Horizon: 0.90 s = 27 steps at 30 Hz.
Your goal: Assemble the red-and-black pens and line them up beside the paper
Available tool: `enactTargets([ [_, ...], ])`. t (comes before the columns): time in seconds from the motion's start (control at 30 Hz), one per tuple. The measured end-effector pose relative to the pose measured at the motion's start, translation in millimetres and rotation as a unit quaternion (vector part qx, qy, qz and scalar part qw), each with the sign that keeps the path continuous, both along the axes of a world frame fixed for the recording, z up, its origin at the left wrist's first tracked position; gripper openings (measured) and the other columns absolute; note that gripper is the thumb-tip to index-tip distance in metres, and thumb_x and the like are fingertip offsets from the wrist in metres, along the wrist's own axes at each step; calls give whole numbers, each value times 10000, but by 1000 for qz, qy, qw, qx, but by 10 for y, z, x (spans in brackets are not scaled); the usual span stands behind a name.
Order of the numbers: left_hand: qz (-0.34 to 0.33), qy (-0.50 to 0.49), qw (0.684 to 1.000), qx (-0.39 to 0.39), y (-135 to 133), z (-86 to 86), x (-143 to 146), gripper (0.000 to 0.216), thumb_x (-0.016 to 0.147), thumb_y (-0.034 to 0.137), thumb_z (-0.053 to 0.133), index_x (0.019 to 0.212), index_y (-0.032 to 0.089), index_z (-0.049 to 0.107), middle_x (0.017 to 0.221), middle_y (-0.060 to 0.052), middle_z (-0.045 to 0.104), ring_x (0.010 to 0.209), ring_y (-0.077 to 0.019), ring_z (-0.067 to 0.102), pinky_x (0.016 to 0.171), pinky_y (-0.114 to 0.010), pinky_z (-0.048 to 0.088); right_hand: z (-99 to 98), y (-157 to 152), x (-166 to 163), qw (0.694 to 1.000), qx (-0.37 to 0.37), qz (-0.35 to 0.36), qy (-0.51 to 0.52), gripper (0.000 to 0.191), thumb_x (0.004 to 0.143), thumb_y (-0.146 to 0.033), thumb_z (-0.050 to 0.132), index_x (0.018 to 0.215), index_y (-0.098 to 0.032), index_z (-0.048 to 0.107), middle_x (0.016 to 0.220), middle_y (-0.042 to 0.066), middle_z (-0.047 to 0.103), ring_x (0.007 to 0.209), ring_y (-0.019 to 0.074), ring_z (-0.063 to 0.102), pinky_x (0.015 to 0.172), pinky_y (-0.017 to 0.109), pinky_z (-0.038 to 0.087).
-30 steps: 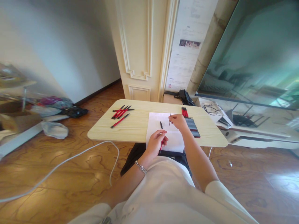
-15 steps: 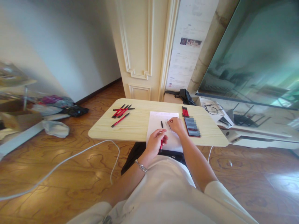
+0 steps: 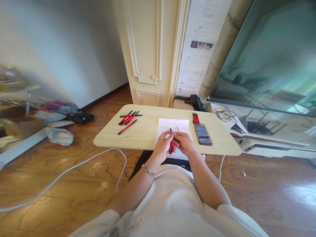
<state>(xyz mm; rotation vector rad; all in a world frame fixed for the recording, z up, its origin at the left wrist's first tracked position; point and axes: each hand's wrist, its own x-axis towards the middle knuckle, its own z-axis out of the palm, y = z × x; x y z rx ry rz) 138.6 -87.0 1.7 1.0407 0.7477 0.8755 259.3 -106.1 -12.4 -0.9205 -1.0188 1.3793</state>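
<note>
My left hand (image 3: 162,146) is closed around a red pen barrel (image 3: 171,146), which points down toward my body with a dark lower end. My right hand (image 3: 184,143) meets it at the fingertips; its fingers are pinched together beside the barrel's upper end, and what they hold is hidden. A black pen piece (image 3: 170,130) shows just beyond my fingers; I cannot tell whether it lies on the paper or joins the barrel. Under both hands is a white sheet of paper (image 3: 161,124). On it, past my right hand, lies a thin dark piece (image 3: 177,128).
Several red-and-black pens (image 3: 129,118) lie in a loose pile on the left of the table (image 3: 108,138), with one pen (image 3: 127,127) apart. At right, several pens (image 3: 196,118) sit in a row above a phone (image 3: 203,135). A white cable (image 3: 74,166) crosses the floor.
My right hand has moved left and toward me, from over the paper to my left hand. The red barrel now stands more visible between the hands.
</note>
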Motion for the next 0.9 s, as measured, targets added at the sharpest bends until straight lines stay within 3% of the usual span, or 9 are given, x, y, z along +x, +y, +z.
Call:
enactTargets([
  [0.37,-36,-3,999,12,21,69,21,468,785,398,614,1165,148,506,489,18,588,301,-103,451,338,-193,205,-26,-11,14,998,-27,31,51,212,821,-396,561,811,-184,563,462,-53,469,424,178,549,522,340,514],
  [0.6,-38,18,998,41,22,79,6,536,810,398,597,1264,140,473,458,26,566,304,-112,458,339,-191,242,-10,-1,63,999,-18,36,37,237,815,-406,568,795,-171,594,490,-18,534,442,168,547,491,302,476],
  [0.67,-45,31,996,65,13,68,-15,580,809,424,614,1296,149,460,474,24,579,315,-117,479,345,-190,269,6,23,97,1000,-14,3,20,248,784,-406,615,818,-161,620,577,10,603,481,149,550,497,278,458],
  [0.77,-51,41,993,99,7,35,-49,614,810,449,627,1316,150,451,520,6,616,354,-122,519,377,-200,335,27,120,200,994,7,-104,-32,290,709,-376,701,879,-145,654,752,44,677,564,112,557,544,243,447],
  [0.9,-37,38,994,96,35,-22,-79,579,816,446,622,1284,140,474,553,-10,639,402,-131,550,416,-218,385,48,329,438,945,43,-228,-229,263,714,-346,664,867,-132,666,723,50,684,550,114,547,544,245,428],
])
